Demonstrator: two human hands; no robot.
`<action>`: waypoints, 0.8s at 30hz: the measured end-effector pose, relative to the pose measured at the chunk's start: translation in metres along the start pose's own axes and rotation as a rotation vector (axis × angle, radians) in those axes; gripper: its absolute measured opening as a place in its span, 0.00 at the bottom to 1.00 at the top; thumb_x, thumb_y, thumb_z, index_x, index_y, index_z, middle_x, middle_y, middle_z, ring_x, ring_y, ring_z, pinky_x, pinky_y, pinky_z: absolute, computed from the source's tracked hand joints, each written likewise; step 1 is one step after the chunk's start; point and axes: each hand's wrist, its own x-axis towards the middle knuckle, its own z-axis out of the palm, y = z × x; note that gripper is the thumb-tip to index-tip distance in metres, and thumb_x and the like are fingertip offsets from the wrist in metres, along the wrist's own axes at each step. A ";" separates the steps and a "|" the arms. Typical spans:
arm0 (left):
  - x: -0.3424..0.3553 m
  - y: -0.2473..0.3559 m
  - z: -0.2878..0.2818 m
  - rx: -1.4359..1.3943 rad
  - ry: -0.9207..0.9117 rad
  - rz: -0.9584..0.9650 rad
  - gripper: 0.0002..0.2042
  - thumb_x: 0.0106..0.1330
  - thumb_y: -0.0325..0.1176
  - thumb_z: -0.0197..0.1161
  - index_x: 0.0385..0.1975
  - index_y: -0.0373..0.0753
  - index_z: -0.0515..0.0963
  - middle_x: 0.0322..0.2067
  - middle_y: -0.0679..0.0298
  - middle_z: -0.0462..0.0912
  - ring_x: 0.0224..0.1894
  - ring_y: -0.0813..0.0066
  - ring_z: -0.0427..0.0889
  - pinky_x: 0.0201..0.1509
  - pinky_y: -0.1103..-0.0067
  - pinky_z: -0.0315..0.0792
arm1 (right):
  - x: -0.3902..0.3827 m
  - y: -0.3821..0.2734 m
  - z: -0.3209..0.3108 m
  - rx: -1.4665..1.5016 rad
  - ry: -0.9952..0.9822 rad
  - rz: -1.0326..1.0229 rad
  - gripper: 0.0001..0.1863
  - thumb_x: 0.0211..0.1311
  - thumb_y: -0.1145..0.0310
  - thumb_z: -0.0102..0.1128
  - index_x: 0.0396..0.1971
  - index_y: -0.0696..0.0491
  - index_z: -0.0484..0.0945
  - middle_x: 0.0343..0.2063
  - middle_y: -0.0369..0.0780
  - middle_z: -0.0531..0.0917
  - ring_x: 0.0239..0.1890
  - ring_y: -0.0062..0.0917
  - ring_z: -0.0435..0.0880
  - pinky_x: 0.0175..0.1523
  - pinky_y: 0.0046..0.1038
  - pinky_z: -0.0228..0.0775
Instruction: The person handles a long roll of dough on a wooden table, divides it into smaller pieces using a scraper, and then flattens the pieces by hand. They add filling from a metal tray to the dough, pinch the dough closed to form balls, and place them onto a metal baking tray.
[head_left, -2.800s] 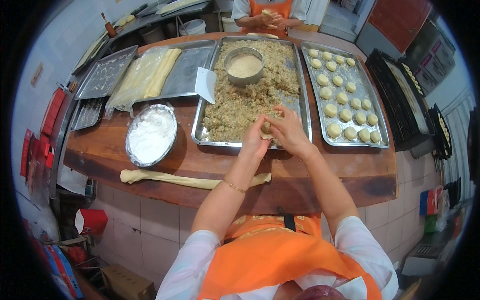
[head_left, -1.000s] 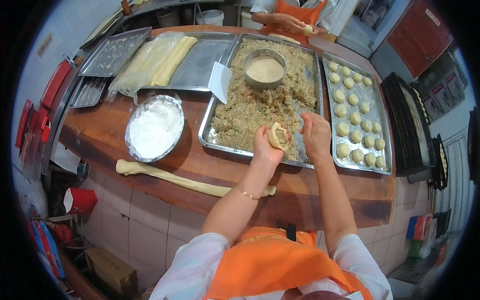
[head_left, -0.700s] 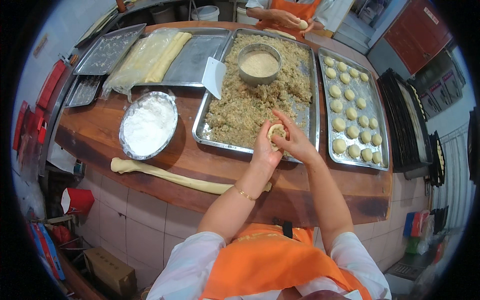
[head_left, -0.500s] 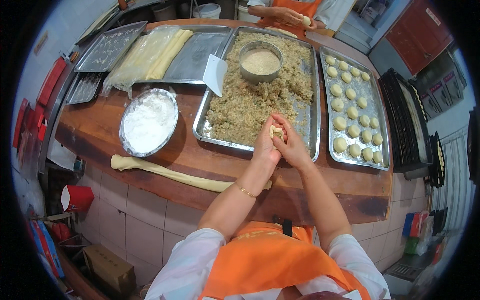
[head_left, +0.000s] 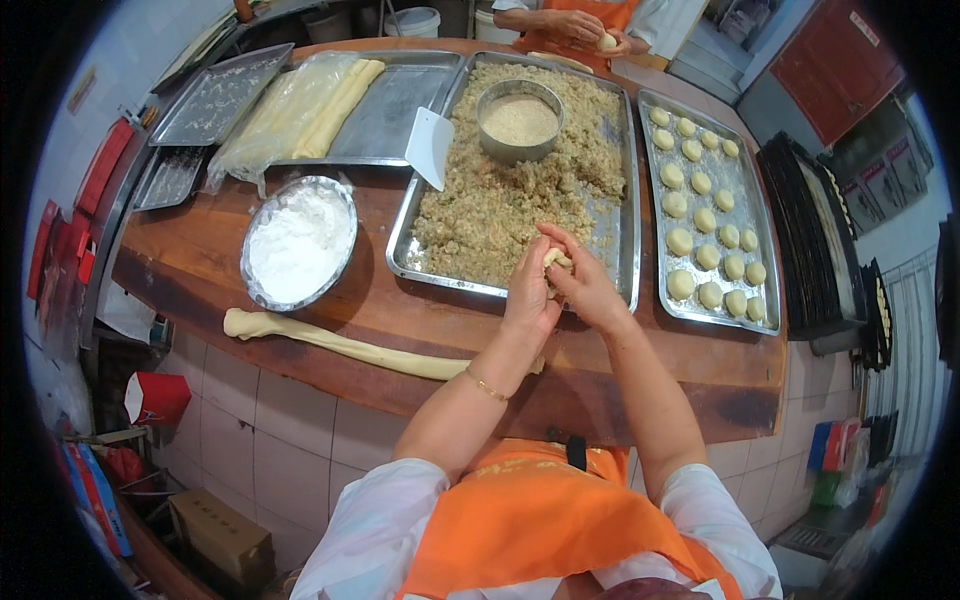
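Just right of the frame's centre, a dough piece (head_left: 556,259) sits between the left hand (head_left: 531,291) and right hand (head_left: 590,288), both curled around and gripping it.

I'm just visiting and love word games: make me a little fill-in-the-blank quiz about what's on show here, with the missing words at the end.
1. The left hand and right hand close around a small piece of ____.
2. The bracelet is on the ____ arm.
3. The dough balls lie to the ____ of the grainy mix.
4. The person's apron is ____.

Missing words: dough; left; right; orange.
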 end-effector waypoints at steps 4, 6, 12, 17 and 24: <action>-0.002 0.004 0.005 -0.005 -0.046 -0.050 0.11 0.76 0.42 0.54 0.46 0.42 0.77 0.43 0.66 0.81 0.46 0.77 0.80 0.48 0.77 0.77 | 0.001 0.013 0.005 0.082 0.075 0.011 0.28 0.64 0.76 0.52 0.66 0.53 0.70 0.56 0.39 0.77 0.58 0.23 0.75 0.62 0.25 0.68; -0.009 0.018 0.010 -0.072 -0.194 -0.167 0.13 0.77 0.43 0.53 0.48 0.42 0.76 0.44 0.65 0.81 0.46 0.77 0.81 0.46 0.77 0.78 | 0.002 0.008 -0.003 0.347 0.072 0.106 0.29 0.63 0.76 0.53 0.66 0.52 0.69 0.54 0.38 0.78 0.55 0.22 0.76 0.59 0.25 0.70; -0.017 0.030 0.008 0.191 -0.380 -0.042 0.18 0.77 0.51 0.51 0.51 0.44 0.76 0.42 0.68 0.80 0.43 0.81 0.80 0.39 0.80 0.77 | -0.005 -0.029 -0.005 0.336 0.011 0.101 0.31 0.61 0.74 0.56 0.67 0.51 0.67 0.53 0.37 0.76 0.48 0.18 0.76 0.47 0.20 0.74; -0.016 0.018 0.004 0.187 -0.203 0.026 0.17 0.78 0.50 0.50 0.44 0.42 0.75 0.33 0.70 0.79 0.30 0.82 0.79 0.26 0.84 0.75 | -0.011 -0.028 0.007 0.228 -0.023 0.103 0.34 0.59 0.70 0.60 0.68 0.51 0.64 0.63 0.38 0.70 0.60 0.25 0.71 0.62 0.29 0.68; -0.026 0.031 0.006 0.057 -0.341 -0.160 0.22 0.81 0.52 0.39 0.54 0.39 0.70 0.40 0.61 0.80 0.36 0.75 0.81 0.36 0.77 0.79 | -0.010 -0.022 -0.022 -0.350 -0.144 -0.202 0.45 0.51 0.56 0.73 0.69 0.50 0.61 0.71 0.43 0.64 0.78 0.37 0.50 0.78 0.43 0.44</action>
